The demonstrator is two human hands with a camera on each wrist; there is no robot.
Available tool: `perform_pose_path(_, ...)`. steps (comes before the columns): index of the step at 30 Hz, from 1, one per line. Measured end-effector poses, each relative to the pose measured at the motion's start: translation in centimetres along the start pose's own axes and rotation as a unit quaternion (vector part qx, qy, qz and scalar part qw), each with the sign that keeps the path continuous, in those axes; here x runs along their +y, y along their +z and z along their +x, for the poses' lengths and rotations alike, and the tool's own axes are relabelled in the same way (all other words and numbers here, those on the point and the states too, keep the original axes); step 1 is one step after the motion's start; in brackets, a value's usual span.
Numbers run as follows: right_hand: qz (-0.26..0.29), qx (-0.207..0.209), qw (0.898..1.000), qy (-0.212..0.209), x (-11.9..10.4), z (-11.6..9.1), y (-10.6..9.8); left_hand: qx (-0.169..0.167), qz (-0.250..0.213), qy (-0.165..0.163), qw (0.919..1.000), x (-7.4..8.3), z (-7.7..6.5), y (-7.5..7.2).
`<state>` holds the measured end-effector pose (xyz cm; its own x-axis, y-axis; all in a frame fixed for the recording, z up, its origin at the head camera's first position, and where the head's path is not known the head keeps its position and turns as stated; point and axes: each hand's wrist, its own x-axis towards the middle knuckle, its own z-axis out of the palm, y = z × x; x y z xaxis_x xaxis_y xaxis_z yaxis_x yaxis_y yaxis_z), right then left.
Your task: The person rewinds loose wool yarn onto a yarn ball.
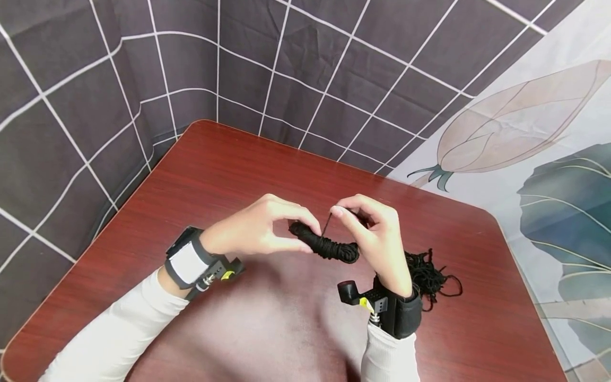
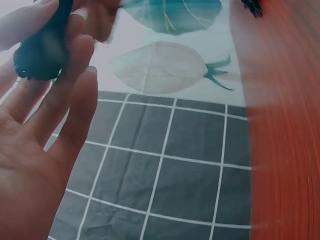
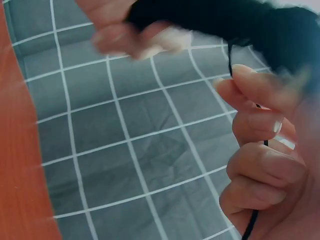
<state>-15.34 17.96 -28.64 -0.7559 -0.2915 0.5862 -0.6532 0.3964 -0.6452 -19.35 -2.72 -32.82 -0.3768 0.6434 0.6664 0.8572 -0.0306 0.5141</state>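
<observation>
A black bundle of wound cord (image 1: 334,249) hangs above the table, its left end pinched between thumb and fingers of my left hand (image 1: 267,225). In the left wrist view the rounded end of the bundle (image 2: 42,57) shows between the thumb and fingers. My right hand (image 1: 379,233) pinches a strand of cord (image 1: 326,225) that runs up from the bundle's middle. The right wrist view shows that strand (image 3: 230,60) entering between thumb and forefinger of the right hand (image 3: 265,150), passing through the curled fingers and out below.
A loose, tangled heap of black cord (image 1: 429,276) lies on the reddish-brown table (image 1: 229,159), right of the right wrist. Behind stands a dark grid-patterned cloth (image 1: 315,69), and to the right a pale cloth with leaf prints (image 1: 496,127).
</observation>
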Motion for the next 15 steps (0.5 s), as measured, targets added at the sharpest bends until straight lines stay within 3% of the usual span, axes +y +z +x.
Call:
perform_pose_path(3,0.027,-0.025,0.999,0.027,0.3,0.1,0.4,0.024,-0.014,0.007,0.9996,0.6,0.1,-0.3)
perform_pose_path(8,0.034,-0.054,0.997,0.049,1.6,0.0,1.3,0.099,-0.009,0.003,0.995,2.3,0.7,-1.1)
perform_pose_path(12,-0.014,-0.064,0.997,0.035,3.0,-0.2,2.2,0.168,0.013,-0.015,0.9855,3.0,1.2,-1.5)
perform_pose_path(15,-0.016,-0.079,0.997,0.019,3.2,-0.2,2.8,0.207,0.044,-0.034,0.9767,3.0,1.2,-1.7)
